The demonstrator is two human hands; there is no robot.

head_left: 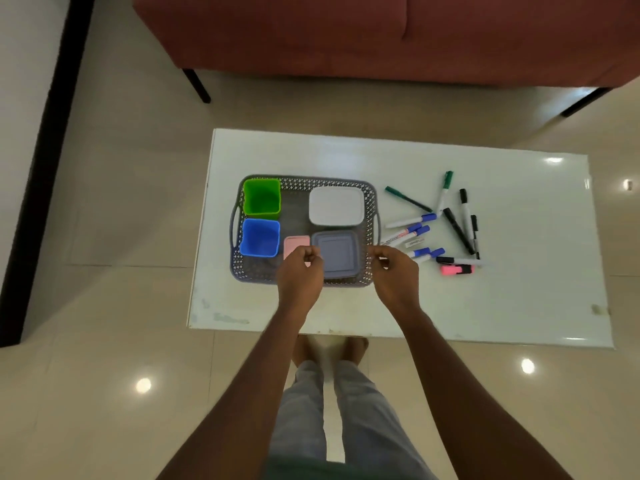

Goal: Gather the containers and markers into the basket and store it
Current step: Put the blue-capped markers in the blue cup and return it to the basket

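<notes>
Head cam: white table (346, 306), seen from above, w/ red sofa (381, 36) behind it.
Basket: 1 grey lattice basket (370, 199) on left half of table, handles at both ends.
Containers: 5, all inside basket.
Open cups: 2 at left end – green cup (262, 197) far, blue cup (259, 238) near; both look empty.
Lidded boxes: 3 – pink box (295, 244) near middle, partly hidden by hand; white box (336, 206) far right; grey-blue box (337, 252) near right. Lids on, contents can't tell.
Left hand (299, 271): over basket's near edge, fingers curled shut, whether they pinch anything can't tell.
Right hand (394, 271): at basket's right near corner, fingers curled; holding anything – can't tell.
Markers: approx 12 loose on table, right of basket – blue-capped markers (420, 230) approx 5, green markers (445, 188) 2, black markers (464, 220) approx 4.
Highlighter: 1 pink highlighter (456, 270), nearest of the pile.
</notes>
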